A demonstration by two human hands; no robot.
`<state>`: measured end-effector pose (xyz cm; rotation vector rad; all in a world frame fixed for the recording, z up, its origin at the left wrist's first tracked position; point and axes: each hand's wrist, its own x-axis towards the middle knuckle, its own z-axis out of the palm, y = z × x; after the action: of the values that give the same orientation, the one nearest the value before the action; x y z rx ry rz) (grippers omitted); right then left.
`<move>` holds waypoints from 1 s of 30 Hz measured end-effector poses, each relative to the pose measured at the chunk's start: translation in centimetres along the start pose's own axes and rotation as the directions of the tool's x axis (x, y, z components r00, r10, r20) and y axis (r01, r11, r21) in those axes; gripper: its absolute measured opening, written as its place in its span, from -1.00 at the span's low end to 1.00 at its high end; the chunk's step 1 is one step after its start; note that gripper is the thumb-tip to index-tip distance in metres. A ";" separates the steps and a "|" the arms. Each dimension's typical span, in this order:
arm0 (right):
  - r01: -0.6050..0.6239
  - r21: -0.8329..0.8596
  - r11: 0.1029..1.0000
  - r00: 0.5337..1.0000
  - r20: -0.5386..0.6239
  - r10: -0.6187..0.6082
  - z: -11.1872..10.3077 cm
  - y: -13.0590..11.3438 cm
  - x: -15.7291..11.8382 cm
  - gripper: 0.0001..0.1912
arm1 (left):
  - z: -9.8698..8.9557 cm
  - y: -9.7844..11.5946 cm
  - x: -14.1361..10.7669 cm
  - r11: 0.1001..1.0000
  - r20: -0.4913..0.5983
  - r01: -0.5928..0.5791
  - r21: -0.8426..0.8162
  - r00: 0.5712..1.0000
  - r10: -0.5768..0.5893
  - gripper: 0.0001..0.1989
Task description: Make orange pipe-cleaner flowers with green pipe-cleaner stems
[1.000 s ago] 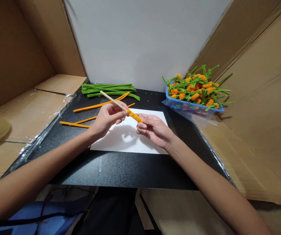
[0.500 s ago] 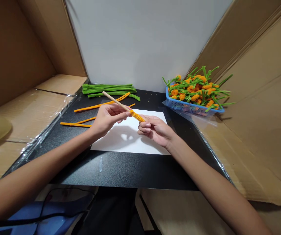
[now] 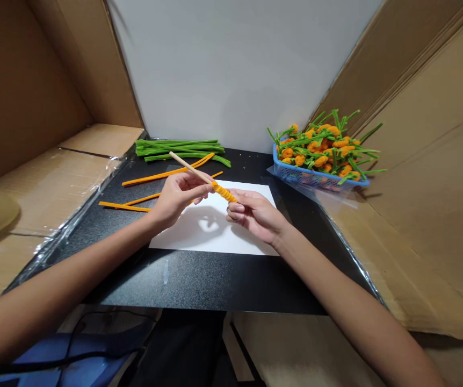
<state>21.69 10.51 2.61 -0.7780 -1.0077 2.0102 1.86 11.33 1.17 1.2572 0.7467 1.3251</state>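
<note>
My left hand (image 3: 179, 200) grips a thin wooden dowel (image 3: 189, 167) between thumb and fingers, with its bare end pointing up and left. A tight coil of orange pipe cleaner (image 3: 223, 192) wraps the dowel's lower end. My right hand (image 3: 254, 213) pinches that coil at its far end with the fingertips. Both hands are held above a white paper sheet (image 3: 211, 239), and their shadows fall on it. The dowel's tip inside the coil is hidden.
Loose orange pipe cleaners (image 3: 124, 206) lie left of the paper on a black tabletop (image 3: 163, 279), with a bundle of green pipe cleaners (image 3: 179, 149) behind. A blue basket (image 3: 312, 179) holds orange-and-green pipe-cleaner flowers at the back right. Cardboard walls flank the table.
Both hands have shifted only slightly, and the dowel and coil stay held between them. Nothing has been let go.
</note>
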 end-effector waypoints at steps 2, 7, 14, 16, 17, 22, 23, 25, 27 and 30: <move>0.002 -0.004 1.000 1.000 -0.003 -0.002 0.1 0.0 0.0 -0.87 | 0.0 0.0 0.0 1.000 0.009 -0.008 -0.009 1.000 0.009 -0.82; 0.003 -0.008 1.000 1.000 -0.005 -0.003 0.2 -0.1 -0.1 -0.84 | -0.1 -0.1 0.1 1.000 0.002 -0.017 -0.001 1.000 0.017 -0.83; 0.025 -0.035 0.999 1.000 -0.011 -0.026 0.0 -0.1 -0.1 -0.83 | -0.1 -0.1 0.1 1.000 -0.005 -0.014 0.017 1.000 0.014 -0.79; 0.029 -0.036 0.999 1.000 -0.011 -0.029 0.0 -0.1 -0.1 -0.83 | 0.0 -0.1 0.0 1.000 -0.004 -0.014 0.021 1.000 0.014 -0.78; 0.029 -0.034 0.999 1.000 -0.010 -0.030 0.0 -0.1 -0.1 -0.82 | 0.0 0.0 0.0 1.000 -0.004 -0.013 0.025 1.000 0.013 -0.77; 0.076 -0.061 0.995 0.997 -0.009 -0.077 0.0 0.0 0.0 -0.79 | 0.0 0.1 0.0 0.999 -0.021 0.002 0.044 1.000 -0.001 -0.75; 0.101 -0.077 0.992 0.995 -0.013 -0.102 0.0 0.1 0.1 -0.78 | -0.1 0.1 0.0 0.999 -0.022 0.002 0.046 1.000 -0.001 -0.75; 0.147 -0.108 0.983 0.988 -0.021 -0.150 0.1 0.2 0.2 -0.76 | 0.0 0.1 0.0 0.999 -0.022 0.001 0.047 1.000 0.000 -0.75; 0.170 -0.130 0.977 0.984 -0.023 -0.175 0.1 0.3 0.2 -0.74 | 0.0 0.2 0.0 0.999 -0.023 0.003 0.041 1.000 -0.002 -0.76; 0.170 -0.152 0.974 0.985 -0.015 -0.174 0.1 0.4 0.2 -0.70 | 0.3 0.3 0.0 1.000 -0.032 -0.001 0.012 0.999 0.002 -0.76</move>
<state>21.37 10.45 2.35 -0.7678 -1.1797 1.7870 2.00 11.20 1.55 1.2486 0.7772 1.3466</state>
